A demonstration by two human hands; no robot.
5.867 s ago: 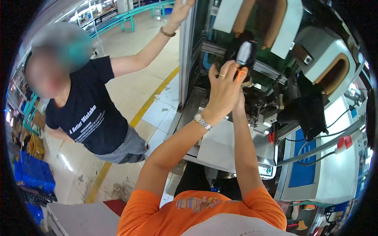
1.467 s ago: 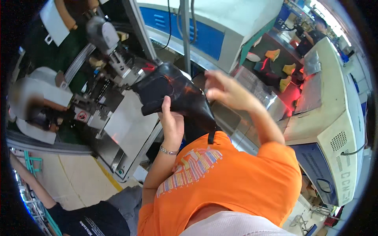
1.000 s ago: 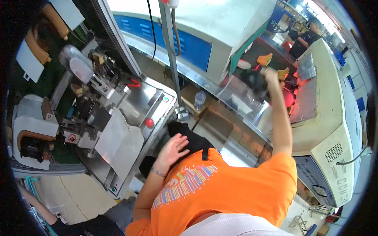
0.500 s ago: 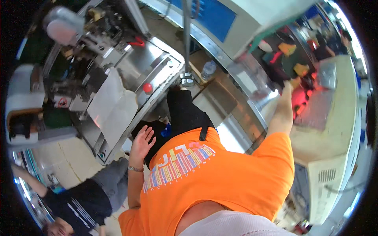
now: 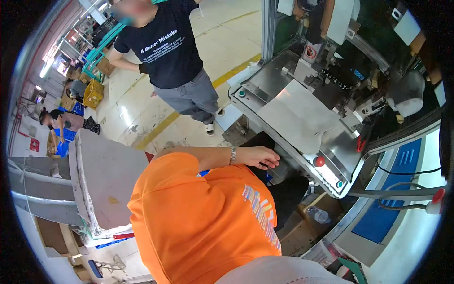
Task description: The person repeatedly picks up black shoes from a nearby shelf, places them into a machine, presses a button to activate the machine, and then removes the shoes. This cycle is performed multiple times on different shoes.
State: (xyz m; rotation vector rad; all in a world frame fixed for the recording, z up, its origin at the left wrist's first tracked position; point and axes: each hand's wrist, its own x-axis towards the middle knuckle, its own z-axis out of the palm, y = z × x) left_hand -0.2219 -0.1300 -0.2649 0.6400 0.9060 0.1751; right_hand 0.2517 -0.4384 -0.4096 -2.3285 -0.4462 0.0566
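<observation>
My left hand (image 5: 257, 157), with a metal bracelet at its wrist, hangs over my dark-clothed lap in the middle of the view. Its fingers are loosely bent and a little apart, and I see nothing held in them. Just beyond the fingers lies the front edge of a machine's metal table (image 5: 350, 163). A white sheet (image 5: 300, 116) rests on that table, and a red push button (image 5: 319, 161) sits near its edge. Green buttons (image 5: 242, 93) mark the table's corners. My right hand is out of view.
A person in a black T-shirt (image 5: 165, 47) stands on the floor beyond the table. At left is a large grey-topped block (image 5: 109, 175). A plastic bottle (image 5: 318, 214) lies low by my legs. A blue-panelled cabinet (image 5: 388, 203) with cables stands at right.
My view has swung left, so the machine table now appears at the right. My left hand has lowered from a raised, spread pose. The right arm, earlier reaching rightward, has left view.
</observation>
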